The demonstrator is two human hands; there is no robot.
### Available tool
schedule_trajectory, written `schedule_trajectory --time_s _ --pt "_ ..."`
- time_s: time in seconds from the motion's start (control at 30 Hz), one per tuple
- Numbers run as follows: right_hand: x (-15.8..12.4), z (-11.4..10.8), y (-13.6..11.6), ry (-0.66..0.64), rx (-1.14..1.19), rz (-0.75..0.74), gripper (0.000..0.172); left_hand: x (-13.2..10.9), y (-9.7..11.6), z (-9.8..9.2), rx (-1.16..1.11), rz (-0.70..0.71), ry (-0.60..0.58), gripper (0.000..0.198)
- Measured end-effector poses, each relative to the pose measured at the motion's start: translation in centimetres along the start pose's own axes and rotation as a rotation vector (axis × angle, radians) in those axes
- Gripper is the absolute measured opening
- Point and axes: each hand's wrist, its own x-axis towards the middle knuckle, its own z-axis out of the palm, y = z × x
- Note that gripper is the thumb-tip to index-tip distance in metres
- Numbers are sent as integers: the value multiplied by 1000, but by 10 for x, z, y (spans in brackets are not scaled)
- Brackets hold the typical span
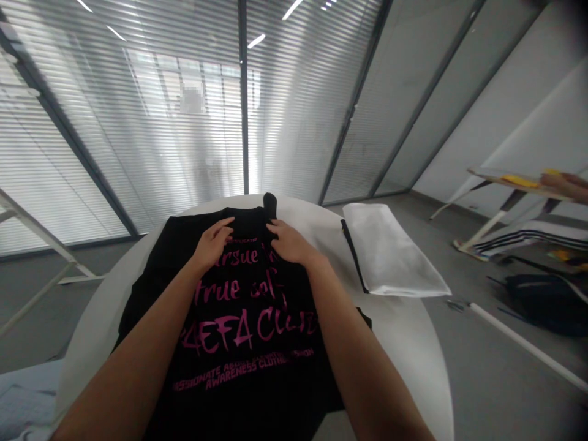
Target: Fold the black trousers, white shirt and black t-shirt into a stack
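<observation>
A black T-shirt with pink lettering lies spread over a round white table. Its far edge is folded, and a narrow strip of the black cloth stands up there. My left hand rests on the shirt left of the lettering's top lines, its fingers apart and touching the cloth. Beside the upright strip, my right hand has its fingers closed on the shirt's fabric. Both forearms cover parts of the print.
A white bag-like sheet over something black lies at the table's right. Glass panels with blinds stand beyond. At far right, another person's hand is over a table with yellow cloth. A white pole lies nearby.
</observation>
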Motion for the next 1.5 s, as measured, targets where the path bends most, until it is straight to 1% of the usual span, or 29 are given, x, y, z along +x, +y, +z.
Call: schedule_trajectory --time_s 0.07,0.13,0.17,0.23,0.33,0.4,0.43,0.53,0.6,0.63,0.7,0.73,0.8,0.83,0.9,1.1,1.2,1.3,1.43,1.5 --pt "1 10 -14 -32 -4 -117 52 -3 11 7 -201 -23 -124 59" --pt "2 20 -24 -77 2 -213 49 -6 15 12 -284 -32 -197 59" --pt "2 24 -27 -101 7 -239 48 -7 15 13 -297 -40 -212 58" --pt "2 29 -30 -137 18 -258 46 -7 11 13 -263 -63 -201 56" --pt "1 29 -33 -164 39 -270 42 -4 3 13 -93 -59 -147 50" --pt "-1 25 -35 -177 42 -248 42 -1 -1 13 16 -13 -134 46" --pt "-3 21 -37 -186 34 -211 43 0 -2 13 50 9 -131 44" --pt "-12 7 -45 -229 -58 -8 49 0 -4 15 89 35 -122 43" --pt "-16 -3 -49 -308 -147 130 53 0 -5 17 93 27 -125 44" --pt "-18 -7 -51 -364 -182 174 54 -1 -5 17 96 29 -126 45" --pt "-19 -11 -52 -495 -228 190 51 -1 -6 19 116 44 -129 47" --pt "-18 -11 -52 -556 -244 171 46 -1 -6 20 131 48 -131 48" --pt "-16 -9 -52 -636 -273 115 34 -2 -7 22 165 45 -142 50" --pt "-15 -7 -52 -658 -284 88 31 -3 -7 23 176 39 -150 52" --pt "-13 -3 -53 -668 -290 41 31 -5 -7 26 172 24 -159 55" --pt "-12 -1 -54 -601 -283 -35 34 -11 1 31 102 19 -211 69" --pt "-13 -2 -55 -598 -268 -41 34 -13 8 29 88 -47 -225 73" --pt "-14 -1 -58 -591 -258 20 36 -15 14 25 44 -111 -218 75" --pt "-21 0 -69 -623 -295 164 40 -17 21 20 -12 -117 -188 75" --pt "-25 1 -76 -652 -293 154 37 -18 23 17 -40 -114 -181 75"
